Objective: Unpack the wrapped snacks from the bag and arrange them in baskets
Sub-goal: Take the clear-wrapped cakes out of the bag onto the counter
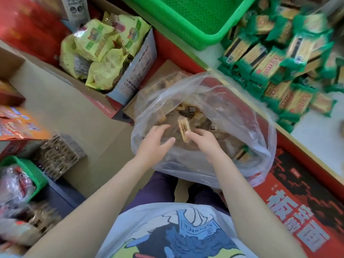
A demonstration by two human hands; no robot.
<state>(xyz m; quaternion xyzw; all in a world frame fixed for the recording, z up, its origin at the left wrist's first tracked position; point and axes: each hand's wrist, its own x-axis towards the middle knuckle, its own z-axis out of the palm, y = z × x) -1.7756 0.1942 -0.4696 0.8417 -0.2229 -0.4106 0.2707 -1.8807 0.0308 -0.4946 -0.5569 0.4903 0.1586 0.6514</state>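
Nearest the camera are a printed T-shirt (173, 235) and two bare forearms reaching forward into one clear plastic bag (214, 164) that stands open just past the knees. The left hand (156, 142) is inside the bag's mouth with fingers loosely spread over the pile, holding nothing that can be seen. The right hand (202, 140) pinches one wrapped snack (183, 129), held upright on its end above the rest. The bag holds many more tan wrapped snacks (201, 118); the cloudy plastic and the motion blur make them impossible to count.

To the right, a red box with white characters (297, 207) runs along the bag's side, touching it and cut off by the bottom edge. To the left lies a bare stretch of cardboard (55, 108), the only open room beside the bag. At the lower left one small green basket (28, 175) holds blurred red packets, partly cut off, with a stack of brown packets (61, 155) just beside it.

Farther off, one open carton (128, 71) holds about six yellow packs (96, 45). At the top, one large green basket (191, 17) is cut off by the frame. On the white shelf (316, 138) to the right lies a heap of green-edged packets (279, 58), too many and too blurred to count.
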